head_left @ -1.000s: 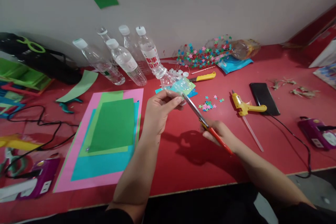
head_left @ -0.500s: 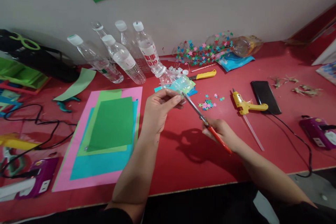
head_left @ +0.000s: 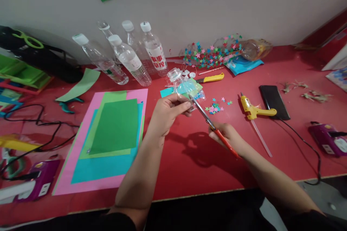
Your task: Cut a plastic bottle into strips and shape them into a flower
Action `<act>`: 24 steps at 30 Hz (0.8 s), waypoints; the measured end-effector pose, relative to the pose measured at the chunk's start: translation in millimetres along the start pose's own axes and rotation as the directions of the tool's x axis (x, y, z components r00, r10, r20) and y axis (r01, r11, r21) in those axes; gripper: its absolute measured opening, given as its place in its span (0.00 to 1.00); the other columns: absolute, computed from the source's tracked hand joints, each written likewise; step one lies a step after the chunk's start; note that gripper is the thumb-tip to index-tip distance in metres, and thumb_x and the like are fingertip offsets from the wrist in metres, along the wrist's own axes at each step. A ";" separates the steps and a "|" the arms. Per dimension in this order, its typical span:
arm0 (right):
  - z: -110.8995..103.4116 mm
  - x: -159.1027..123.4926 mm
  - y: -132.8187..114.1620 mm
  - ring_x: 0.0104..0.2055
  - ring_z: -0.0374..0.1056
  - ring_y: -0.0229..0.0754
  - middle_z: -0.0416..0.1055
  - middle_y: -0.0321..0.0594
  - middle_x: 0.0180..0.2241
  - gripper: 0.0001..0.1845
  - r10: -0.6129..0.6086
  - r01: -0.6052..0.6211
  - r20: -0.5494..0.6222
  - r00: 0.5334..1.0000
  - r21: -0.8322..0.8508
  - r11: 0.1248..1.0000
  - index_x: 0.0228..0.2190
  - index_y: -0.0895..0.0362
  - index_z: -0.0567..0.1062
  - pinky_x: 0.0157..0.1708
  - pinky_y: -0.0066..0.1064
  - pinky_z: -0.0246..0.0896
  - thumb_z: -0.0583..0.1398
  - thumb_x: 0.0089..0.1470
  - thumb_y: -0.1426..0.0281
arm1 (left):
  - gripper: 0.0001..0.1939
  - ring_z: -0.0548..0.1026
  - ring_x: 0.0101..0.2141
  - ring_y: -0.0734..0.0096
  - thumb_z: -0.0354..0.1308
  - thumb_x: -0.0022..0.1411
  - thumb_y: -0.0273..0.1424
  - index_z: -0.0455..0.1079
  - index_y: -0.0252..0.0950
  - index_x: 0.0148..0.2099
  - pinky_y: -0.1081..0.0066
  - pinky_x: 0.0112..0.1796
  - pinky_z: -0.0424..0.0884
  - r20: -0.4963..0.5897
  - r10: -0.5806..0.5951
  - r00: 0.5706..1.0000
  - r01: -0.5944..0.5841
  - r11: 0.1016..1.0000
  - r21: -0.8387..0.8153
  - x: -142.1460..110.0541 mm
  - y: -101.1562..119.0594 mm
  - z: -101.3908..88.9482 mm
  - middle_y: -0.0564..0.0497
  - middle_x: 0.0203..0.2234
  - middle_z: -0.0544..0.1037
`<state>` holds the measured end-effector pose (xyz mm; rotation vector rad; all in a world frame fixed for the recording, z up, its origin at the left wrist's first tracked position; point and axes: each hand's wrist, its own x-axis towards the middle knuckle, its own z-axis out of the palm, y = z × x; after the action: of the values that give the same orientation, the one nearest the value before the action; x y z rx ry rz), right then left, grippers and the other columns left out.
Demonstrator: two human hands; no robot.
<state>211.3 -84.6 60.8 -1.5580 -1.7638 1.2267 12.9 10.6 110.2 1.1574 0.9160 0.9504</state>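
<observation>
The left hand (head_left: 173,110) pinches a clear, thin plastic bottle top (head_left: 187,87), thumb and fingers closed on its lower edge; its ribbed round neck tips up and away, above the red tabletop (head_left: 184,173). The right hand (head_left: 226,135) is wrapped around the red handles of slim metal scissors (head_left: 206,117), whose tips meet the plastic beside the left thumb. Nearby lie small flat paper stars (head_left: 214,108) and a yellow ridged cutter (head_left: 213,78); smooth coloured sheets (head_left: 115,126) overlap at left.
</observation>
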 end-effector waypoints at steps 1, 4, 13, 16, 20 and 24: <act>0.7 0.3 0.3 0.23 0.49 0.33 0.53 0.30 0.21 0.25 -0.001 0.001 -0.004 1.000 0.007 1.000 0.23 0.55 0.60 0.24 0.27 0.47 0.53 0.53 0.46 | 0.06 0.75 0.23 0.75 0.66 0.48 0.31 0.74 0.34 0.28 0.72 0.28 0.75 0.000 -0.003 1.000 0.003 1.000 -0.003 0.1 -0.3 0.0 0.52 0.23 0.78; 3.0 1.6 1.1 0.22 0.49 0.33 0.53 0.30 0.19 0.26 -0.001 0.002 -0.030 1.000 0.010 1.000 0.21 0.54 0.60 0.22 0.27 0.46 0.54 0.52 0.45 | 0.06 0.75 0.23 0.75 0.66 0.48 0.31 0.74 0.35 0.28 0.71 0.27 0.75 -0.010 -0.016 1.000 0.016 1.000 -0.019 0.2 -0.8 -0.5 0.52 0.23 0.78; 3.4 -0.7 -1.4 0.23 0.51 0.34 0.54 0.30 0.20 0.23 0.016 -0.016 -0.033 0.999 0.011 1.000 0.23 0.55 0.61 0.23 0.27 0.47 0.53 0.54 0.48 | 0.03 0.74 0.23 0.75 0.66 0.48 0.28 0.74 0.35 0.27 0.72 0.27 0.75 0.054 -0.032 0.998 0.032 0.999 -0.006 0.2 -2.6 3.2 0.52 0.22 0.77; 2.8 -0.7 -1.7 0.23 0.50 0.34 0.53 0.30 0.20 0.24 0.021 -0.020 -0.040 0.999 0.023 1.000 0.22 0.55 0.61 0.23 0.27 0.47 0.53 0.54 0.47 | 0.03 0.74 0.23 0.75 0.66 0.49 0.28 0.74 0.35 0.27 0.71 0.28 0.75 0.061 -0.048 0.997 0.047 0.999 0.015 0.3 -3.8 4.9 0.52 0.22 0.77; 2.7 0.9 -0.3 0.23 0.48 0.33 0.51 0.30 0.19 0.26 0.034 -0.034 -0.057 0.998 0.014 0.999 0.21 0.54 0.59 0.22 0.27 0.45 0.54 0.52 0.46 | 0.04 0.74 0.24 0.74 0.66 0.49 0.29 0.74 0.34 0.27 0.71 0.27 0.75 0.063 -0.039 0.997 0.038 0.999 0.020 1.0 -3.9 4.0 0.52 0.22 0.76; 4.2 1.9 1.0 0.22 0.47 0.33 0.50 0.29 0.19 0.27 0.044 -0.043 -0.065 0.997 0.025 0.999 0.20 0.54 0.58 0.22 0.27 0.44 0.55 0.52 0.45 | 0.05 0.74 0.24 0.75 0.65 0.50 0.29 0.74 0.34 0.27 0.73 0.28 0.75 0.082 -0.028 0.996 0.026 0.999 0.031 1.5 -3.4 1.6 0.52 0.22 0.76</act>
<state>207.9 -84.2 57.5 -1.6127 -1.6768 1.1990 15.3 11.1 107.1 1.1977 0.8801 0.8638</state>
